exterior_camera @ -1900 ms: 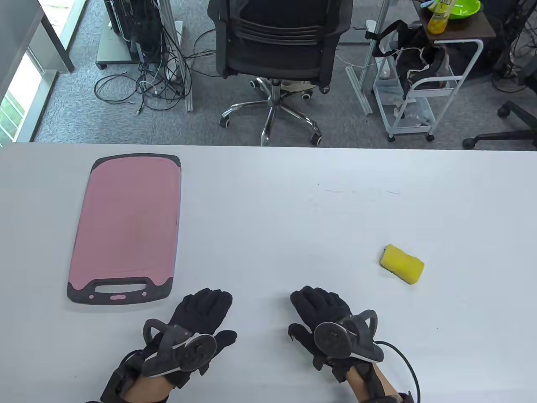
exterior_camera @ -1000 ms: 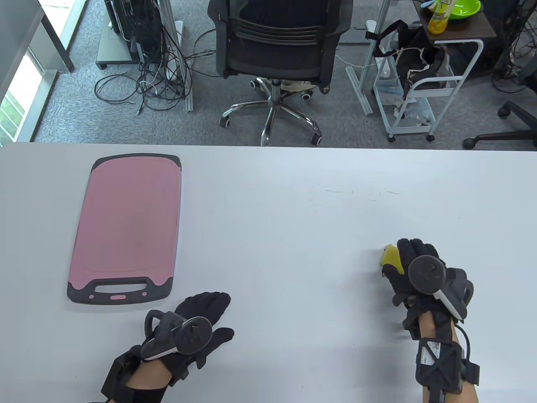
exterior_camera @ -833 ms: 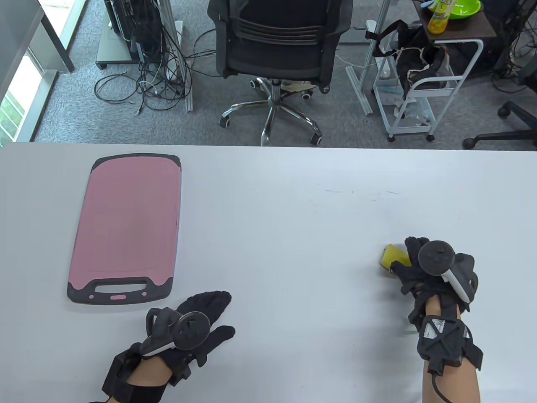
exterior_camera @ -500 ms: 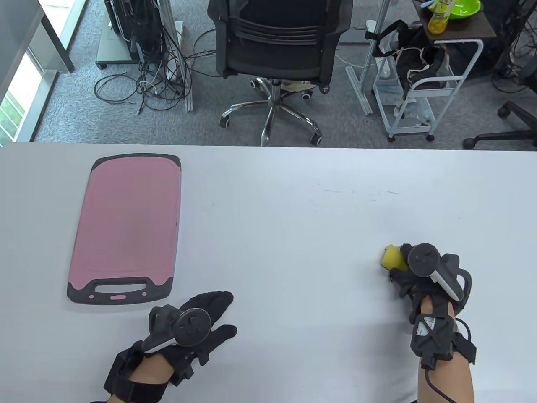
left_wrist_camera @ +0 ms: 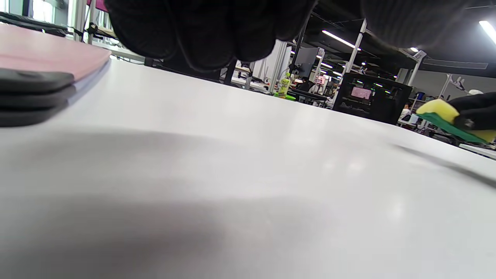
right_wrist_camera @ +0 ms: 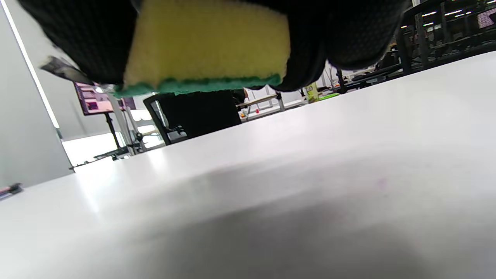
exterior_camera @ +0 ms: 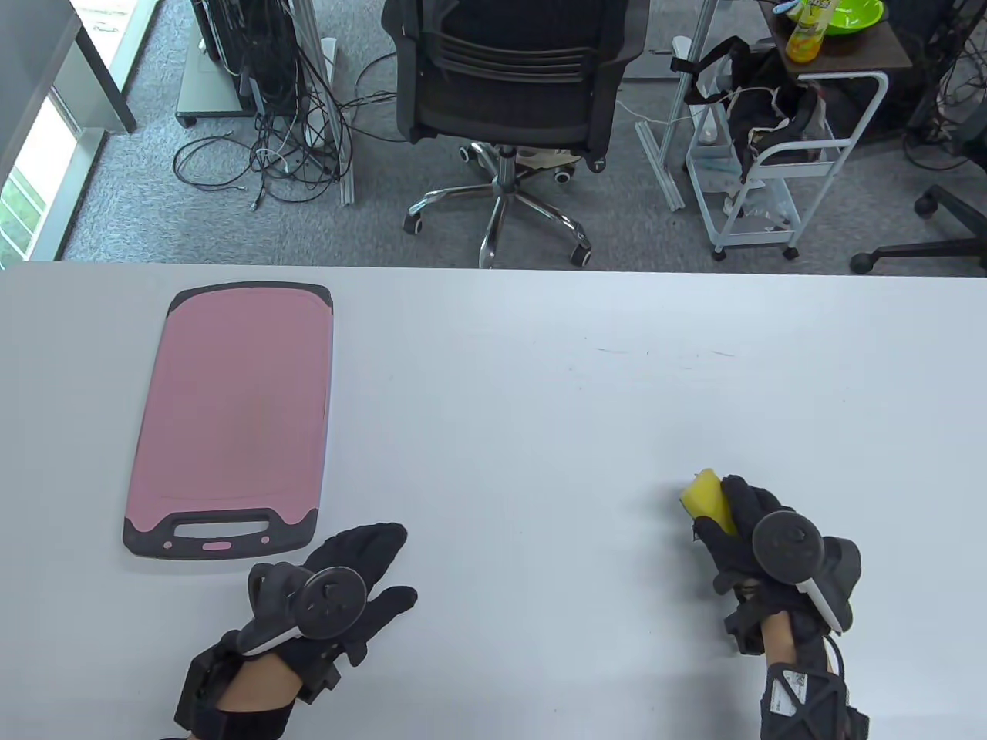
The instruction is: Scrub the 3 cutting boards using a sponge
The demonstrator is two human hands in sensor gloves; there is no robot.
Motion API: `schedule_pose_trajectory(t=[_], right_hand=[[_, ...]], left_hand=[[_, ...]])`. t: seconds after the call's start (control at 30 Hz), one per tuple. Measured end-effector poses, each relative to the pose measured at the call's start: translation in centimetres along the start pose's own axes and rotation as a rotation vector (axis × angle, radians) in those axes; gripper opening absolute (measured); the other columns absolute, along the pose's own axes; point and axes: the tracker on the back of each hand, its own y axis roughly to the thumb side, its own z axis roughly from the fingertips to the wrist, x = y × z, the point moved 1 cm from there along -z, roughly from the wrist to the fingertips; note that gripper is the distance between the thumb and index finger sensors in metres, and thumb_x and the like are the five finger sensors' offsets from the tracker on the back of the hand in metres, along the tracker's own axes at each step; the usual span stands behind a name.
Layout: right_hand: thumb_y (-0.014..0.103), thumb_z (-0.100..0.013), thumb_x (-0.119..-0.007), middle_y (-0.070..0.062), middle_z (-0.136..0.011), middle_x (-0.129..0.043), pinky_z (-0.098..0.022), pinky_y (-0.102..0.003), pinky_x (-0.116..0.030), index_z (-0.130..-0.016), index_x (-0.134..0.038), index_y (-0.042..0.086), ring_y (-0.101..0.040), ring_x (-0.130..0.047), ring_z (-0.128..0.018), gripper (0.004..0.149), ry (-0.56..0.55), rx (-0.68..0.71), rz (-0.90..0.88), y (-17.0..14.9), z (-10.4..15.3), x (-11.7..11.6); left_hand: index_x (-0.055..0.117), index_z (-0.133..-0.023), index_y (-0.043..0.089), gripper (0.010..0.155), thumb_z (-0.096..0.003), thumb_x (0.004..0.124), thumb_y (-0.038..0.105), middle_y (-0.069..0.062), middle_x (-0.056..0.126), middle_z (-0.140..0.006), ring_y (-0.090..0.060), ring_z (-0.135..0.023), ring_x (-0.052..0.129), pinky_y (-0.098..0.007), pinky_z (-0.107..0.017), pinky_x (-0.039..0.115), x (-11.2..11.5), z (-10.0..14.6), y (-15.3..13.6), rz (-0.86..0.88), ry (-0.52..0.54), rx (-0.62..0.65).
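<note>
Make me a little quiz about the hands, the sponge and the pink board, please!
1. True or false: the sponge lies flat on the table.
2. Which hand grips the sponge? A) left hand B) right hand
3. Fill in: the sponge's underside is ____.

Key:
1. False; the right wrist view shows it lifted clear.
2. B; the left hand rests flat near the board.
3. Green.
</note>
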Motion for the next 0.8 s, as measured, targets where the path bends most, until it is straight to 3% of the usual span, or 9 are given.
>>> schedule_pose_trajectory(t=[0.13,0.3,0.53,0.63,0.8], right_hand=[[0.054,-0.044,-0.081,-0.012,-0.098,-0.072,-0.061,-0.054,-0.067,-0.103,-0.066,0.015,-0.033,-0.077,-0.081,0.072,-0.025,0.063,0.049,1.2,1.1,0.1],[0.054,-0.044,-0.081,-0.012,-0.098,-0.072,-0.062,-0.055,-0.067,-0.103,-0.066,0.015,-0.033,-0.077,-0.081,0.072,-0.037,0.120,0.044,2.0,2.1,0.3],[0.054,-0.044,-0.081,-0.013,-0.098,-0.072,-0.062,-0.055,-0.066,-0.103,-0.066,0.015,-0.033,-0.077,-0.081,0.072,-0.002,0.085,0.011,1.0,2.3,-0.2],[0.054,-0.044,-0.081,-0.013,-0.098,-0.072,-0.062,-0.055,-0.066,-0.103,-0.066,0.015,-0.033,-0.077,-0.081,0.072,0.011,0.077,0.005,0.8,2.2,-0.5],[0.054,-0.045,-0.080,-0.013,-0.098,-0.072,-0.062,-0.055,-0.066,-0.103,-0.066,0.015,-0.033,-0.076,-0.081,0.072,0.007,0.090,0.003,1.1,2.1,-0.5]], left_hand=[[0.054,-0.115,0.022,0.086,-0.0452,0.075,0.068,-0.008,0.070,-0.114,-0.036,-0.102,0.080,-0.057,-0.073,0.072,-1.1,-0.8,-1.8,-0.026,-0.005,-0.098],[0.054,-0.114,0.023,0.086,-0.0449,0.075,0.068,-0.007,0.071,-0.114,-0.035,-0.102,0.080,-0.056,-0.073,0.072,-2.0,0.1,-5.6,-0.239,-0.022,-0.216],[0.051,-0.116,0.022,0.089,-0.0442,0.078,0.066,-0.011,0.065,-0.117,-0.040,-0.106,0.073,-0.060,-0.074,0.069,-0.4,2.3,-11.8,-0.339,-0.076,-0.392],[0.051,-0.115,0.023,0.087,-0.0444,0.080,0.065,-0.009,0.064,-0.116,-0.035,-0.107,0.070,-0.059,-0.074,0.069,0.2,3.2,-14.1,-0.295,-0.096,-0.464],[0.054,-0.114,0.026,0.084,-0.0440,0.080,0.065,-0.006,0.064,-0.115,-0.033,-0.105,0.071,-0.060,-0.075,0.067,0.5,3.1,-14.4,-0.356,-0.067,-0.418]])
